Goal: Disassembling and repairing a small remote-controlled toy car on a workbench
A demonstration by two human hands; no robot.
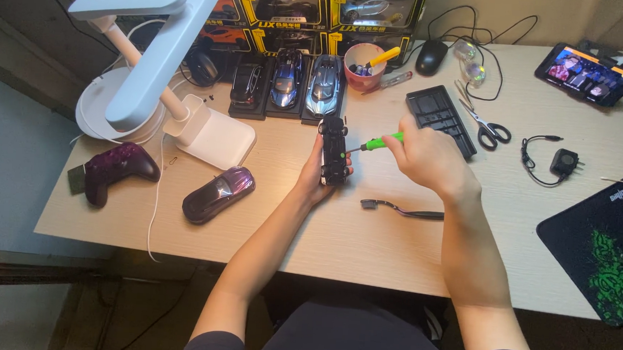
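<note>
While the left hand (313, 179) gripped the toy car (334, 151) belly-up just above the desk (365, 243), the right hand (428, 157) was closed round a green screwdriver (380, 142) — tip on the chassis. I'd say keep the driver square in the screw and the car steady. Its long axis ran near-to-far, toward the display cars (287, 83) — couldn't tell which end was the nose.

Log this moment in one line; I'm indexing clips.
left hand: holds toy car chassis | right hand: green screwdriver, tip at chassis | desk

Warm lamp (157, 50) glow mid-desk — corners dim, edges slightly bowed.
</note>
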